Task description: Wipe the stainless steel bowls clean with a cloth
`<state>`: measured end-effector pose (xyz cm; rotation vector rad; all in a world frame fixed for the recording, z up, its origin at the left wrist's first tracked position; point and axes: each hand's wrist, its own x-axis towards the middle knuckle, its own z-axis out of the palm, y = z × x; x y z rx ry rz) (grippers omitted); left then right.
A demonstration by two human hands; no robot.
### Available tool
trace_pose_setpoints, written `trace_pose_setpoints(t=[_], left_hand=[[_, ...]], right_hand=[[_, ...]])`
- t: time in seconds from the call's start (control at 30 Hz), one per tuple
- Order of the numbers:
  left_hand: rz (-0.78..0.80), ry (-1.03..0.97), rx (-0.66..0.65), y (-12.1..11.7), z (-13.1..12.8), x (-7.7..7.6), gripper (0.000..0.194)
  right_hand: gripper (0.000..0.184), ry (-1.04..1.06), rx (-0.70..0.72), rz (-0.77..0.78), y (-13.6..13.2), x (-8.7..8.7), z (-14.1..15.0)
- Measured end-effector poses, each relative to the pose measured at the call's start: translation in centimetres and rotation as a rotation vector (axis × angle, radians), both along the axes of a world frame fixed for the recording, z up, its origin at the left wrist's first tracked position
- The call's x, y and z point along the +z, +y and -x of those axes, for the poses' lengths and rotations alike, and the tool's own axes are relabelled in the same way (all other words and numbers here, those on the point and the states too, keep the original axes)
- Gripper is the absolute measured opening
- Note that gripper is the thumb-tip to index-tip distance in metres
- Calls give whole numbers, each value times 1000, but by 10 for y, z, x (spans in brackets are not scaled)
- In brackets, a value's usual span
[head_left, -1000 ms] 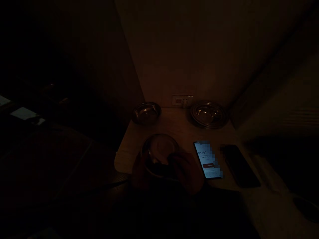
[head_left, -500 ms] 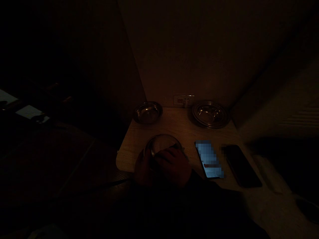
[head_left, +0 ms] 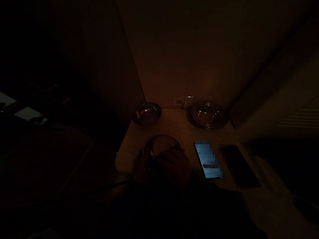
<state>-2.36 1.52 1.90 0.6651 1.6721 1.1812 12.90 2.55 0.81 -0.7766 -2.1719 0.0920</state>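
Observation:
The scene is very dark. A round metal bowl (head_left: 163, 142) stands near the front of the small wooden table (head_left: 174, 127), and both hands are over its near side. My left hand (head_left: 141, 166) is at the bowl's left edge, closed, with its fingertips lost in shadow. Curled fingers of my right hand (head_left: 174, 164) bend over a dark patch at the bowl's near right. What lies between the two hands is hidden by the gloom.
Along the back of the table are a metal bowl (head_left: 147, 114) at left and stacked metal plates (head_left: 208, 115) at right. A lit phone (head_left: 208, 161) and a dark phone (head_left: 241, 166) lie right of my hands. A wall socket (head_left: 183, 100) sits behind.
The view has shifted very slightly and become darker. Both hands stay at the bowl, with almost no visible movement.

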Motion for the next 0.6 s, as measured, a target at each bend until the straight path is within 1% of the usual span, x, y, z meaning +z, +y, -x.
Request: trace_pose_setpoints(t=[0.07,0.2,0.27,0.3,0.37,0.47,0.53,0.6], left_hand=[[23,24,1,1,1,2,37],[63,-42,9,1,-2,10,42],[91,-17,-16,0,-3,13,44],[93,11,-33,0,-3,14,43],[94,46,-32,-1,-2,13,42],[97,14,8,-2,0,11,42],[102,-30,21,-2,1,10,42],[101,-63,29,-2,0,9,42]], right_hand=[[19,1,14,4,2,-1,-1],[23,-29,22,45,-3,-11,-32],[24,-30,0,65,-4,-14,-40],[24,-27,-6,77,-4,-14,-39],[21,-4,-3,85,-2,-11,-28],[18,31,29,94,1,-7,-11],[19,28,55,100,1,-6,-14],[21,16,62,112,-1,-8,-27]])
